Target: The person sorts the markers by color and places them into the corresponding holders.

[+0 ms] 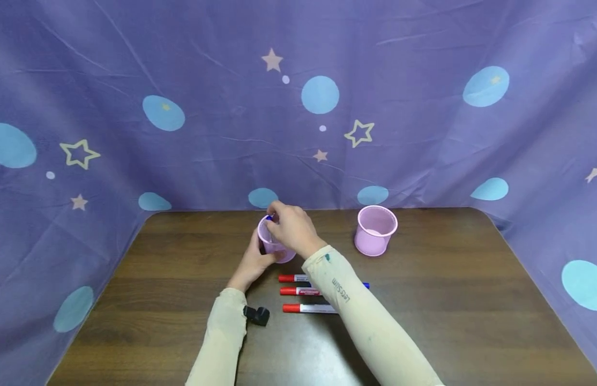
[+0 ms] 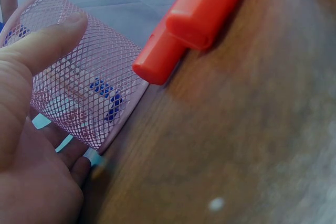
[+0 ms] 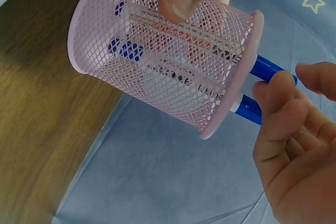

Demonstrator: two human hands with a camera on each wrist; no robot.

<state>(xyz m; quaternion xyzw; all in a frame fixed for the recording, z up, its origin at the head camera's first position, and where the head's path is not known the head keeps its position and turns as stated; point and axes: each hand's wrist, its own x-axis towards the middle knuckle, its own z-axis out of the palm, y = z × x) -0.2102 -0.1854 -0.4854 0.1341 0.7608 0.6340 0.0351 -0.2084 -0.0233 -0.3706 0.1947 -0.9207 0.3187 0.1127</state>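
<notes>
Tabletop: dark brown wood-grain surface with rounded far corners
Backdrop: purple cloth printed with blue ovals and stars, behind and beside the table
Left hand: wrapped round a pink mesh cylindrical cup near the table's far edge
Right hand: fingers bent at one of two blue-capped white markers standing inside that cup; whether it pinches, cannot tell
Second pink cup: upright, farther right
Red-capped white markers: three, lying nearer the person
</notes>
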